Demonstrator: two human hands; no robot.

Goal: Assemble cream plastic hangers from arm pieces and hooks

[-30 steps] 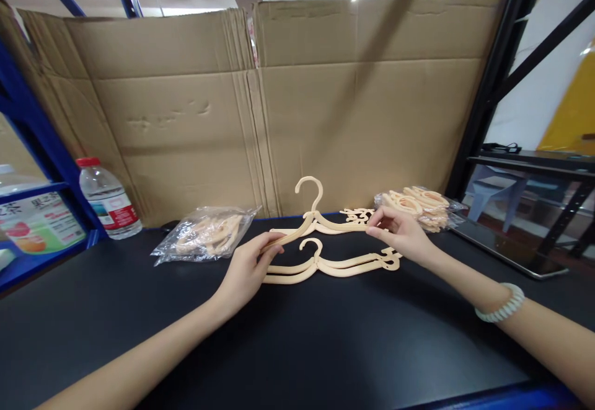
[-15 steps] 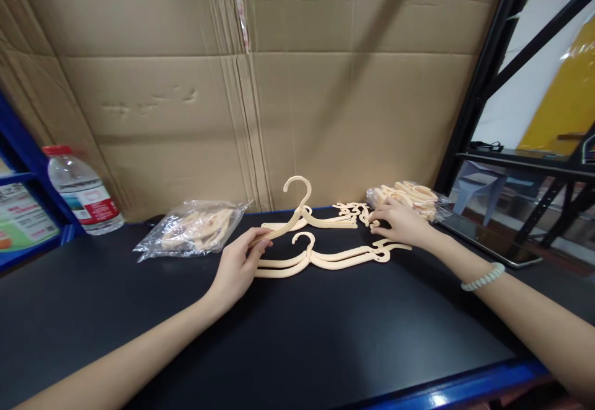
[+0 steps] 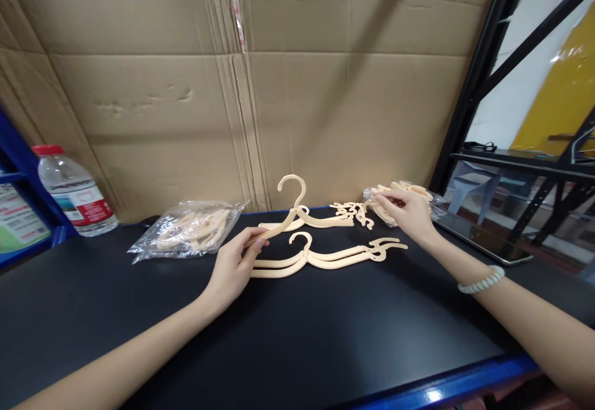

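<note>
My left hand (image 3: pixel 236 261) is closed on the left arm of a beige clothes hanger (image 3: pixel 292 213), which it tilts up off the table with the hook on top. Just in front lie beige folding hangers (image 3: pixel 304 261), side by side, with thin hook-shaped pieces (image 3: pixel 383 247) at their right ends. My right hand (image 3: pixel 409 214) is over by a heap of small beige hook pieces (image 3: pixel 353 211), in front of a plastic bag of beige parts (image 3: pixel 385 211). Its thumb and finger are pinched together; what they hold, if anything, is too small to make out.
On the left, a clear plastic bag of beige parts (image 3: pixel 190 230) lies near a water bottle with a red cap (image 3: pixel 77 193). A flat dark tablet-like device (image 3: pixel 483 239) rests at the right. Cardboard (image 3: pixel 362 106) stands along the back of the black table (image 3: pixel 302 335).
My right hand has lifted a little up and to the right, away from the heap of small hook pieces. My left hand keeps its hold on the hanger; the view has shifted slightly.
</note>
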